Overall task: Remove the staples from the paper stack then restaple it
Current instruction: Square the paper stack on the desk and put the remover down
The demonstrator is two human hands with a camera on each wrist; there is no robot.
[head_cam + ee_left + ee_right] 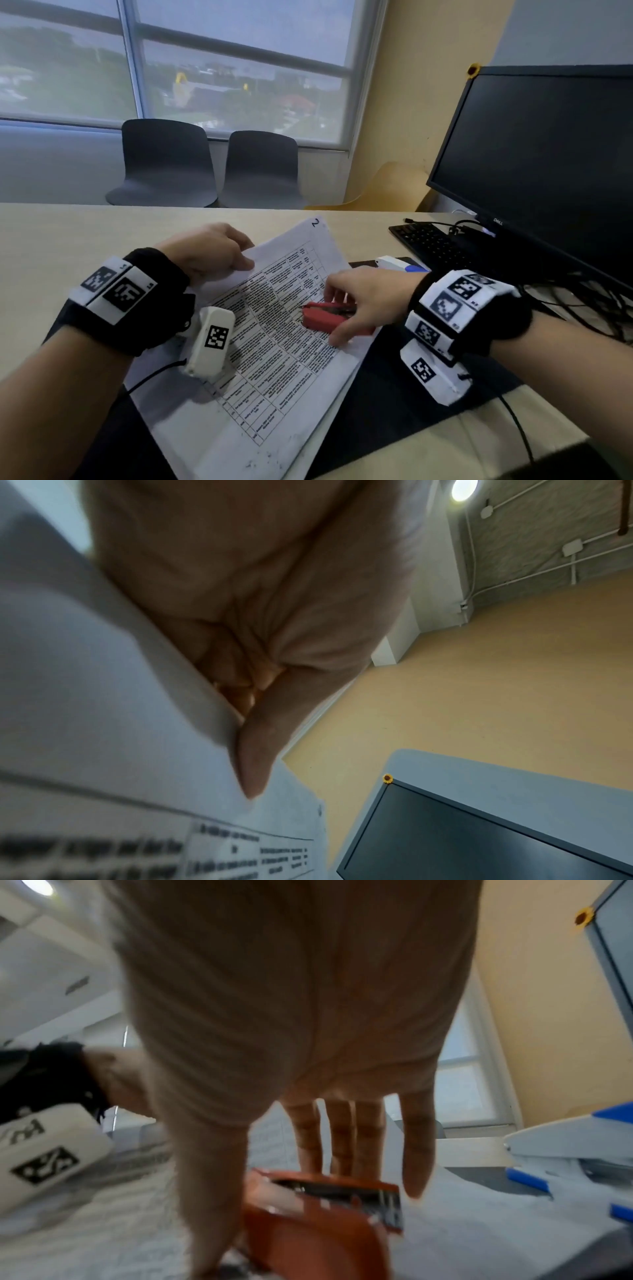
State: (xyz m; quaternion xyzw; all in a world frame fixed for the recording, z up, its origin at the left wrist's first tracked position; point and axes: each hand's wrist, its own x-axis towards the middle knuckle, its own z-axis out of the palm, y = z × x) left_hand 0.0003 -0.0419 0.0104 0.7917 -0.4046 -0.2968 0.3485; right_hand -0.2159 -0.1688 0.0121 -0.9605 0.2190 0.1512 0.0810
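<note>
Pinching the paper stack (274, 329) by its far-left corner, the left hand (209, 251) steadies it while the right hand (363, 301), fingers spread, reaches over the red stapler (323, 317) lying on the stack, which could skid away.

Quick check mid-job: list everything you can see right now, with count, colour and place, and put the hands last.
paper stack: one, white with a printed table, lying angled on the desk mat.
red stapler: one, red, lying on the paper stack under the right hand.
white and blue stapler: one, on the desk beyond the right hand.
desk mat: one, dark, under the paper.
table: one, light wood.
monitor: one, black, screen off, at right.
keyboard: one, black, before the monitor.
chairs: two, dark grey, by the window.
left hand: pinches the paper's far edge.
right hand: fingers spread over the red stapler, grip not closed.
</note>
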